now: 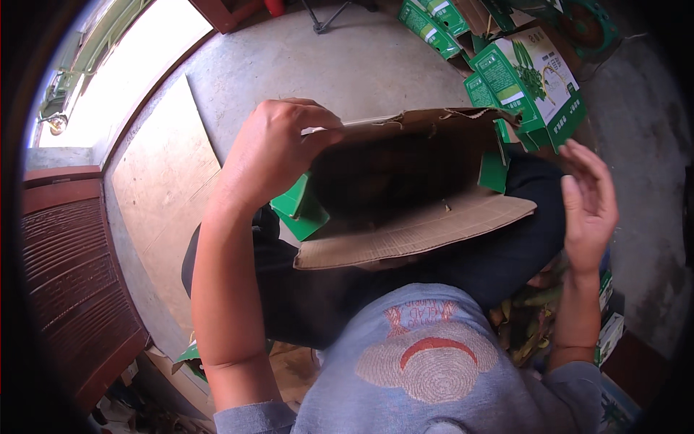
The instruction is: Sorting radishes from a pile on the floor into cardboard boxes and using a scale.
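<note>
An open cardboard box (405, 235) rests across my lap, its mouth facing me. The inside is bare brown board, deep in shadow. One long flap folds down toward me, and small green side flaps stick out at both ends. My left hand (278, 141) is closed over the far upper edge at the box's left corner, thumb and fingers pinching the board. To the right of the box, my right hand (589, 199) is raised with its fingers stretched out. It holds nothing and is apart from the box.
Several green and white printed cartons (531, 83) lie at the far right. A pale wooden board (163, 173) leans or lies at the left, beside a dark red slatted panel (79, 275). Yellow-green plant matter (531, 325) lies by my right side. A dark stand leg (318, 22) shows at the top.
</note>
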Demonstrator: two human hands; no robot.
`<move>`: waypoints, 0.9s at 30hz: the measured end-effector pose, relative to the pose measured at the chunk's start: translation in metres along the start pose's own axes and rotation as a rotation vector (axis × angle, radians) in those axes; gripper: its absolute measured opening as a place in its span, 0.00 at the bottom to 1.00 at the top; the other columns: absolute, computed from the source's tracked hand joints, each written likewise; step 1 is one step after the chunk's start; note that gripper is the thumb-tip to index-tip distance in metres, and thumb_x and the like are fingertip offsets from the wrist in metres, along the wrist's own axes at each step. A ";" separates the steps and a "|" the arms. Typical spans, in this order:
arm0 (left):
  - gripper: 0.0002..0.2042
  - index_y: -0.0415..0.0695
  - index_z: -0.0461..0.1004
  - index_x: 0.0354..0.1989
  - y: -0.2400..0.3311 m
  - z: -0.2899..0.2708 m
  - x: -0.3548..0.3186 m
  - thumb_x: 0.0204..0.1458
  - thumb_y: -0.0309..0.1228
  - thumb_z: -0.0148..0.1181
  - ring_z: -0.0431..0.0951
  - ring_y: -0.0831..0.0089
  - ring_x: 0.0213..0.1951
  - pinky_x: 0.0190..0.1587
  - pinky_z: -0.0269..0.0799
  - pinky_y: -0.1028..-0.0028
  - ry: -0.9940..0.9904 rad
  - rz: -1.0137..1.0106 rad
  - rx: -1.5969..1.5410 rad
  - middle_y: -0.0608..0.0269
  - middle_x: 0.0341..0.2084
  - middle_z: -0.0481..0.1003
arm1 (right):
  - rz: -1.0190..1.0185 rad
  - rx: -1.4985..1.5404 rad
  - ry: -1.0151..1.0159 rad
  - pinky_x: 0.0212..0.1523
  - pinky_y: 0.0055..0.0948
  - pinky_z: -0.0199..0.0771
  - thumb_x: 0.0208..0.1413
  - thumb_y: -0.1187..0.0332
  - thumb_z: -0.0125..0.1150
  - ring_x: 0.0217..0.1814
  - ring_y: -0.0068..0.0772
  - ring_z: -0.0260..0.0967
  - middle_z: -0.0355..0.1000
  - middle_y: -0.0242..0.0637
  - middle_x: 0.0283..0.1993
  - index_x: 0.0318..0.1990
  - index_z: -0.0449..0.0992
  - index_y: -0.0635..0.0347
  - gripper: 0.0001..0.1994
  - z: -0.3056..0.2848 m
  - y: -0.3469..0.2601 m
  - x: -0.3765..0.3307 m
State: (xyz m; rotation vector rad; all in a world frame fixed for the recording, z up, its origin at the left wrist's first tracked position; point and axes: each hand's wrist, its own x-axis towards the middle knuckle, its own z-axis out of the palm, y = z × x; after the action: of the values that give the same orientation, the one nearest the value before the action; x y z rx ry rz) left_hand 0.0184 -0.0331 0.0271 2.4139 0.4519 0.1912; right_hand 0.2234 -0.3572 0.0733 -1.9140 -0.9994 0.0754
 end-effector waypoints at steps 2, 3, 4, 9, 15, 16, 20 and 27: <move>0.08 0.38 0.83 0.40 0.002 0.002 0.002 0.51 0.24 0.68 0.83 0.60 0.41 0.47 0.77 0.66 -0.020 0.003 -0.026 0.55 0.37 0.83 | 0.017 -0.087 0.243 0.67 0.36 0.66 0.65 0.81 0.53 0.63 0.39 0.71 0.72 0.48 0.61 0.57 0.70 0.71 0.15 -0.050 0.008 -0.008; 0.08 0.38 0.83 0.40 0.002 0.004 0.004 0.51 0.24 0.68 0.83 0.61 0.41 0.48 0.77 0.67 -0.008 0.014 -0.027 0.55 0.38 0.83 | -0.001 -0.155 0.317 0.67 0.35 0.66 0.65 0.80 0.52 0.63 0.38 0.71 0.72 0.48 0.61 0.58 0.70 0.71 0.15 -0.078 0.020 -0.015; 0.09 0.38 0.83 0.41 0.002 0.007 0.007 0.52 0.25 0.68 0.83 0.62 0.41 0.48 0.76 0.68 0.000 0.029 -0.033 0.55 0.38 0.83 | -0.015 -0.232 0.390 0.67 0.35 0.67 0.66 0.79 0.52 0.63 0.37 0.71 0.71 0.47 0.62 0.58 0.70 0.71 0.14 -0.106 0.033 -0.022; 0.09 0.37 0.82 0.44 0.004 0.015 0.015 0.57 0.26 0.64 0.82 0.70 0.39 0.46 0.75 0.72 -0.034 0.024 0.041 0.56 0.39 0.83 | 0.228 -0.439 0.576 0.59 0.26 0.72 0.65 0.76 0.58 0.57 0.30 0.75 0.75 0.42 0.55 0.56 0.73 0.69 0.13 -0.218 0.125 -0.092; 0.23 0.41 0.75 0.59 -0.038 -0.002 0.011 0.67 0.47 0.51 0.74 0.61 0.62 0.67 0.63 0.57 0.039 -0.040 0.060 0.53 0.56 0.77 | 0.663 -0.734 0.264 0.48 0.32 0.76 0.59 0.70 0.64 0.48 0.35 0.79 0.80 0.46 0.50 0.55 0.76 0.59 0.17 -0.302 0.247 -0.241; 0.24 0.40 0.75 0.60 -0.040 0.004 0.016 0.67 0.47 0.51 0.74 0.60 0.62 0.67 0.63 0.57 0.085 -0.046 0.034 0.53 0.57 0.77 | 0.942 -0.732 0.256 0.49 0.33 0.76 0.59 0.69 0.64 0.50 0.36 0.79 0.80 0.47 0.50 0.55 0.76 0.60 0.17 -0.315 0.262 -0.275; 0.25 0.42 0.74 0.61 -0.039 0.007 0.016 0.68 0.49 0.46 0.72 0.61 0.64 0.69 0.64 0.55 0.155 -0.055 -0.011 0.53 0.58 0.75 | 0.980 -0.820 0.161 0.52 0.35 0.76 0.58 0.68 0.65 0.49 0.40 0.79 0.80 0.48 0.49 0.54 0.75 0.63 0.17 -0.325 0.308 -0.391; 0.26 0.39 0.70 0.64 -0.079 0.033 0.027 0.70 0.48 0.42 0.71 0.62 0.65 0.71 0.62 0.57 0.200 -0.087 -0.227 0.52 0.61 0.73 | 1.474 -0.752 -0.013 0.57 0.34 0.73 0.57 0.66 0.67 0.59 0.42 0.75 0.77 0.47 0.55 0.60 0.73 0.60 0.23 -0.362 0.327 -0.578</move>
State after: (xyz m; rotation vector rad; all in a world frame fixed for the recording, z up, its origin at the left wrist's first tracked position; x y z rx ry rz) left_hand 0.0304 0.0143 -0.0483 2.1577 0.5913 0.4247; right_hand 0.1950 -1.0731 -0.1696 -2.9318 0.6866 0.6081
